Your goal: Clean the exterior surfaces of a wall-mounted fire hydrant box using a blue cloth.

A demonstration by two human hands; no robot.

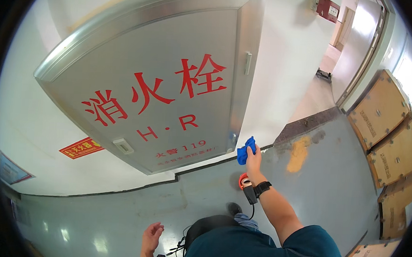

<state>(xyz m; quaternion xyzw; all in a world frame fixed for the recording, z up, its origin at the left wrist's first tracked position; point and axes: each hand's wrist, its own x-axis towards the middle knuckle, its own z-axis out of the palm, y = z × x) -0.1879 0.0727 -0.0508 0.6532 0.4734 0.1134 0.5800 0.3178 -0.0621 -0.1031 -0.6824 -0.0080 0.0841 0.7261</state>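
My right hand [253,161] is closed around a crumpled blue cloth [245,151], held out beside the lower right corner of a large grey metal fire hydrant cabinet [196,39]. Whether the cloth touches the cabinet's side or the white wall I cannot tell. The cabinet door has red lettering and a small pale latch [123,146] at its lower left. Low by my body, my left hand [152,233] hangs with loosely bent fingers apart and nothing in them. Both wrists wear black bands; a small black device with a cable sits at the right one.
An orange-red round thing [243,180] shows behind my right wrist. A red and yellow sign [81,148] is on the wall. Brown wooden crates [379,109] line the right side. A yellowish patch [298,154] marks the grey floor [324,190]. An open doorway lies at the far right.
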